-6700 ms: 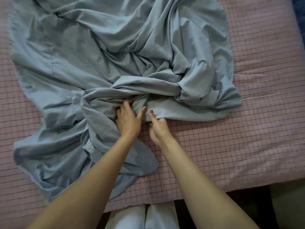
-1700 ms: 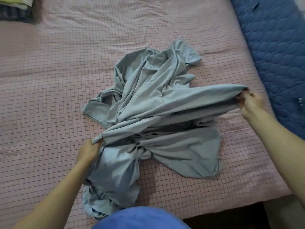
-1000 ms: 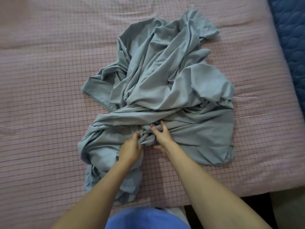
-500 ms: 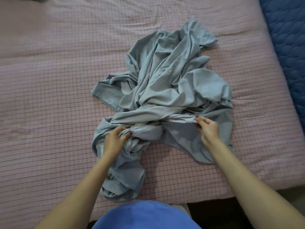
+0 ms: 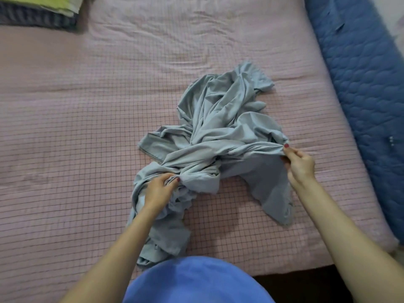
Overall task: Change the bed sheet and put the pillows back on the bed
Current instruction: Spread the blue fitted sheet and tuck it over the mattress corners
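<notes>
1. The bed [image 5: 65,132] fills most of the view, covered in a pink cloth with a fine dark grid pattern, wrinkled toward its far side.
2. A dark blue quilted cover [image 5: 363,88] runs along the bed's right edge, from the top of the view down to the near right corner.
3. The grey-blue sheet [image 5: 218,127] lies crumpled in a heap a little right of the bed's middle, with one twisted end trailing over the near edge of the bed.
4. A stack of folded cloth [image 5: 37,12], dark striped below and yellow-green above, sits at the far left corner of the bed.
5. A rounded blue garment [image 5: 196,281] on the person shows at the bottom of the view, just below the sheet's trailing end.
6. The left hand [image 5: 158,189] is curled round a bunched fold at the near left part of the sheet.
7. The right hand [image 5: 300,165] pinches a gathered edge at the sheet's right side, pulling a band of cloth taut between the two hands, which are well apart.
</notes>
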